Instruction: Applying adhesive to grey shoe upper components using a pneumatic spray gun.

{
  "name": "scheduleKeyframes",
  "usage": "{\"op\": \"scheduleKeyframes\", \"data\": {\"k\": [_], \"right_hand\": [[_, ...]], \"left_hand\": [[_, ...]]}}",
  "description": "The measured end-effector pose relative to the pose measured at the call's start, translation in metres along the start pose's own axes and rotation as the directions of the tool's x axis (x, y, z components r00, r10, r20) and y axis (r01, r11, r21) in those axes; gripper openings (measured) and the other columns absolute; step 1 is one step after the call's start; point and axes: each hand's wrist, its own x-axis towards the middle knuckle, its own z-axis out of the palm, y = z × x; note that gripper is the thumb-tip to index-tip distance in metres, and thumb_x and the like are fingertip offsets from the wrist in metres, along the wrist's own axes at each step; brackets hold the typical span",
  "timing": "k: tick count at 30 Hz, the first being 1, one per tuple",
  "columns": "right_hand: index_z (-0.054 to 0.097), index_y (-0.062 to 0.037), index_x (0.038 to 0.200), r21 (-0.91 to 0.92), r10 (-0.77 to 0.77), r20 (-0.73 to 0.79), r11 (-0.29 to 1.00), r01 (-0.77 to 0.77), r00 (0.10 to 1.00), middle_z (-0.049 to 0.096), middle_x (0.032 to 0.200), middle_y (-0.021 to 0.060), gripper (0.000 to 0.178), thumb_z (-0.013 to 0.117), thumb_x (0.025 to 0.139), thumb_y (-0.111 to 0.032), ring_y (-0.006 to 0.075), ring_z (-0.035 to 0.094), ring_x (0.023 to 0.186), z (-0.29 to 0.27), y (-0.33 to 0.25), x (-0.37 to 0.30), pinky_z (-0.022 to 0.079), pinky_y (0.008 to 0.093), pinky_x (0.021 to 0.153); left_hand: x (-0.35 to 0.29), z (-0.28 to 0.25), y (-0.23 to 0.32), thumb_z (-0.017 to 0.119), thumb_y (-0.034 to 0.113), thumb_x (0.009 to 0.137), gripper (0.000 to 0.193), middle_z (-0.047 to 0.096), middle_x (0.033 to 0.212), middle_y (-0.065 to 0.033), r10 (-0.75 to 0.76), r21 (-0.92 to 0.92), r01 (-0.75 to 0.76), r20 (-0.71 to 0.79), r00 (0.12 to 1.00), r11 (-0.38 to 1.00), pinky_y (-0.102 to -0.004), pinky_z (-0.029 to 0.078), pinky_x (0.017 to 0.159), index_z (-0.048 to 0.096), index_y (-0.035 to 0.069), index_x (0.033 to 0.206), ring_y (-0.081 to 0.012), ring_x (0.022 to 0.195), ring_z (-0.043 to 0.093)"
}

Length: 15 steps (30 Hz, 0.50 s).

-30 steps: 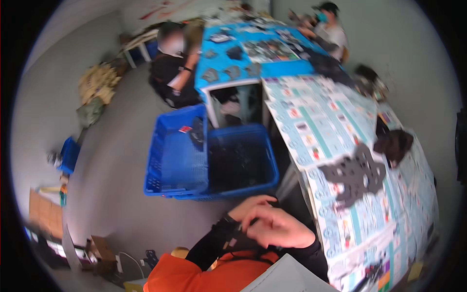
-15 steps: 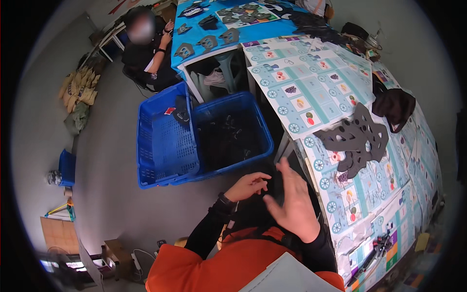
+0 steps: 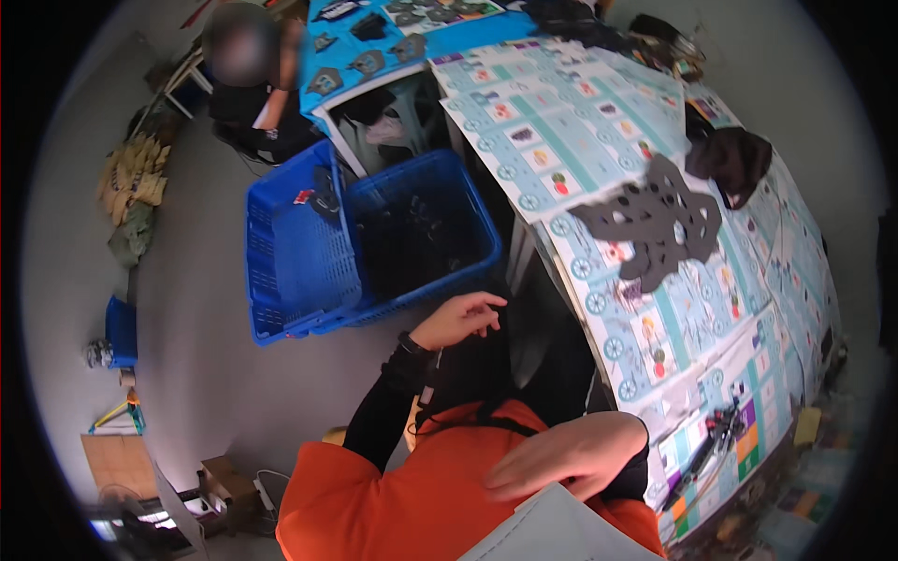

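My left hand (image 3: 460, 321) hovers beside the near right corner of a dark-filled blue crate (image 3: 426, 280). Its index finger points out, the other fingers bend loosely, and nothing shows in it. Against the front of my orange shirt (image 3: 374, 496) lies my right hand (image 3: 571, 455), flat and slightly blurred, with no object visible in it. Dark grey cut-out pieces with holes (image 3: 669, 229) lie in an overlapping heap on the paper-covered table (image 3: 613, 374) to my right. A black cloth item (image 3: 734, 161) rests just beyond them.
A second blue crate (image 3: 299, 271), tilted against the first, holds a dark item with a red tag. Across a blue-covered table (image 3: 412, 70) lie more grey pieces. Someone in black (image 3: 248, 107) sits at its left. A black tool (image 3: 706, 453) lies on the near table.
My right hand has drawn back from beside my left hand to my shirt front. The left hand's index finger has stretched out. The whole view has shifted slightly.
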Motion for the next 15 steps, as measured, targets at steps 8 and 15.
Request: {"op": "scheduleKeyframes", "data": {"k": [8, 15], "right_hand": [[0.041, 0.0085, 0.142, 0.271, -0.055, -0.413, 0.946, 0.180, 0.909, 0.068, 0.110, 0.0212, 0.053, 0.053, 0.091, 0.003, 0.0189, 0.060, 0.060, 0.007, -0.054, -0.013, 0.052, 0.0274, 0.065], [0.032, 0.0100, 0.147, 0.239, 0.357, -0.337, 0.927, -0.288, 0.871, 0.067, 0.104, 0.0162, 0.052, 0.038, 0.097, 0.001, 0.0108, 0.044, 0.044, -0.009, -0.062, -0.018, 0.049, 0.0252, 0.053]], "left_hand": [[-0.007, 0.033, -0.001, 0.053, 0.016, 0.100, 0.033, 0.066, 0.096, -0.0035, 0.066, -0.027, -0.063, 0.096, 0.993, 0.998, -0.0247, 0.050, 0.074, 0.056, 0.006, 0.132, -0.0097, 0.081, 0.061], [-0.005, 0.035, -0.004, 0.053, 0.017, 0.101, 0.033, 0.067, 0.097, -0.0046, 0.046, -0.062, -0.037, 0.148, 0.988, 0.997, -0.0234, 0.050, 0.075, 0.056, 0.003, 0.130, -0.0080, 0.081, 0.060]]}}
